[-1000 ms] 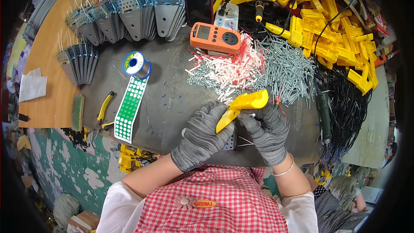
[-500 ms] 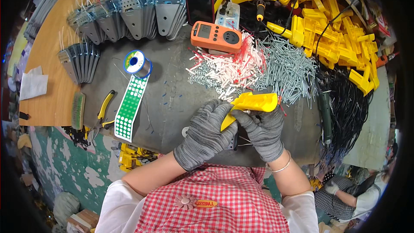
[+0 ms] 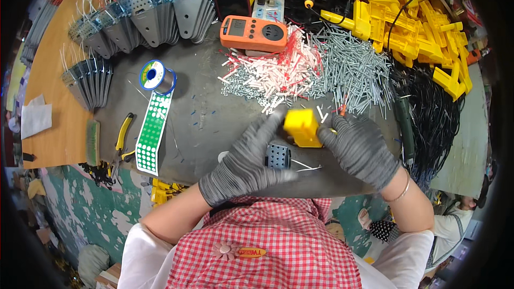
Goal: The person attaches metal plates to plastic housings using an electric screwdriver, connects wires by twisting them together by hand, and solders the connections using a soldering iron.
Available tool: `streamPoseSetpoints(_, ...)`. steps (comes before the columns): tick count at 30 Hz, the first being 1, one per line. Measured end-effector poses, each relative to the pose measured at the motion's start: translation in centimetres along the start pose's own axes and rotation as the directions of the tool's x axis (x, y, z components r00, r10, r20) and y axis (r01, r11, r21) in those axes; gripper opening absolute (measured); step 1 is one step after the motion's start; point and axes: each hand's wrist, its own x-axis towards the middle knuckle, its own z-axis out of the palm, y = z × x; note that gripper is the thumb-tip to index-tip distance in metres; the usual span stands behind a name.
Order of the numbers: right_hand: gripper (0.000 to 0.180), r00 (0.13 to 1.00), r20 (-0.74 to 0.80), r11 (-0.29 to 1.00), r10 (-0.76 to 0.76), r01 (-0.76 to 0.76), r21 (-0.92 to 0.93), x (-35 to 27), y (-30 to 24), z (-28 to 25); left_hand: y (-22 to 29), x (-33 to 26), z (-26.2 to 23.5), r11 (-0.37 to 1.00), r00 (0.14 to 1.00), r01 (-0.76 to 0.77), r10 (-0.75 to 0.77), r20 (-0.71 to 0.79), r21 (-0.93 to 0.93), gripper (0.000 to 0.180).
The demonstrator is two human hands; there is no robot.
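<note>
A yellow plastic housing (image 3: 302,127), slightly blurred, sits between my two hands with its blocky end showing. My right hand (image 3: 364,147), in a grey knit glove, pinches it at its right side, thumb at the lower edge; part of the grip is hidden. To the left, my gloved left hand (image 3: 243,155) holds nothing, fingers apart, its fingertips blurred near the housing. Beside the left thumb a perforated grey metal plate (image 3: 278,156) lies on the dark worktop (image 3: 214,128), with thin white leads (image 3: 305,167) reaching right.
Behind my hands lie white sleeves (image 3: 278,72), long screws (image 3: 350,64) and an orange meter (image 3: 253,33). Yellow housings (image 3: 396,27) and black cables (image 3: 433,123) fill the right. At left are a solder spool (image 3: 157,76), green sticker sheet (image 3: 152,136), pliers (image 3: 124,131) and grey metal brackets (image 3: 152,18).
My hands have moved apart, the left letting go of the yellow housing. The housing has turned from lying lengthwise to end-on, and the perforated metal plate has come into view.
</note>
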Motion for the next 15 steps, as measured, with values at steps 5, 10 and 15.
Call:
streamPoseSetpoints(5,0.031,0.984,-0.055,0.896,0.169,-0.130,0.425,-1.7,3.1,4.4,-0.2,-0.8,2.3,0.893,0.980,-0.186,0.138,0.143,0.411,0.101)
streamPoseSetpoints(10,0.044,0.998,0.011,0.703,0.064,-0.053,0.709,-3.1,1.9,2.1,-2.1,-1.5,2.5,0.949,0.981,-0.194,0.195,0.022,0.249,0.093)
streamPoseSetpoints(15,0.045,1.000,0.007,0.748,0.025,-0.023,0.664,-3.5,1.2,3.9,-2.0,-0.9,2.8,0.950,0.974,-0.227,0.226,0.032,0.215,0.094)
